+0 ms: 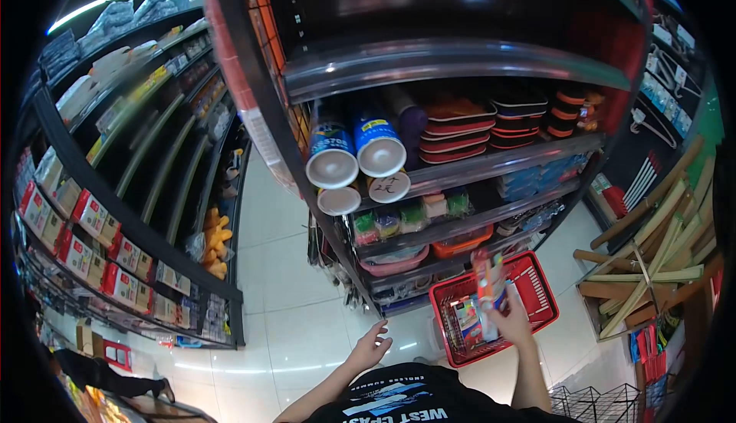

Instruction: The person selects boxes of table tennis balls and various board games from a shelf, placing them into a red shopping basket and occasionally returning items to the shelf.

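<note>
My right hand (512,322) is closed around a colourful package (489,276) with red and white on it; blur hides its exact kind. It holds the package over a red plastic shopping basket (547,304) on the floor. Inside the basket lie several brightly printed packs (466,317), partly covered by my hand and the package. My left hand (372,345) is in the air left of the basket, fingers apart and holding nothing.
Ahead stands a shelf unit (460,59) with tubs (381,147), stacked black-and-red items (456,131) and an orange basin (462,243). Shelves with boxed goods (96,216) line the left. Wooden sticks (652,269) lean at the right, a wire rack (594,404) below. A person (107,377) is at lower left.
</note>
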Tool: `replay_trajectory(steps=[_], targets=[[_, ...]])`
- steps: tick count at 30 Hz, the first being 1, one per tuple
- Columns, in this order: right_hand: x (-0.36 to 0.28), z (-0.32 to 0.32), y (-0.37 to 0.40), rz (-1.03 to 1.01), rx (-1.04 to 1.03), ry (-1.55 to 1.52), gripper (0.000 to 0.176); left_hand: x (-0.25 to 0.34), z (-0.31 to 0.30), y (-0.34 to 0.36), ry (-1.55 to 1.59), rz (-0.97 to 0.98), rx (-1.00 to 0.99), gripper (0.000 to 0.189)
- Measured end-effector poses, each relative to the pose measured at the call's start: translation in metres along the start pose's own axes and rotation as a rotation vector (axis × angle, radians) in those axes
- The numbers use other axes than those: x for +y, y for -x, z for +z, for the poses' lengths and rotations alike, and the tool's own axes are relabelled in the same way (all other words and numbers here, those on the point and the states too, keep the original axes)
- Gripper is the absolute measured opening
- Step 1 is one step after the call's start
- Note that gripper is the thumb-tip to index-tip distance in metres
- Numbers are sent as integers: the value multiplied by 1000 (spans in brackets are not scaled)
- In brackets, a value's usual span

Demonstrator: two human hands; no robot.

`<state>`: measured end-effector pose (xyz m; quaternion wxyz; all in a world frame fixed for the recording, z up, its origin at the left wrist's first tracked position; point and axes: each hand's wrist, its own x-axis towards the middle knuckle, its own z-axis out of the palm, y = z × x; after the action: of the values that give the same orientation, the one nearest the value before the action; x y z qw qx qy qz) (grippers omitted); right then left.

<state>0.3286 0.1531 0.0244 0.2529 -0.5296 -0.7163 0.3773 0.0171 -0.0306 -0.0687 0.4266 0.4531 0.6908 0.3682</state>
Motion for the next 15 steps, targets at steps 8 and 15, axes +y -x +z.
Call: replay_trajectory(steps=[8,15], targets=[[-236,-142,-11,-641,270,-35,86,13,-58,-7,95,211,111,57],[-391,-177,-81,-948,225,362,76,40,-87,-8,237,263,225,55]])
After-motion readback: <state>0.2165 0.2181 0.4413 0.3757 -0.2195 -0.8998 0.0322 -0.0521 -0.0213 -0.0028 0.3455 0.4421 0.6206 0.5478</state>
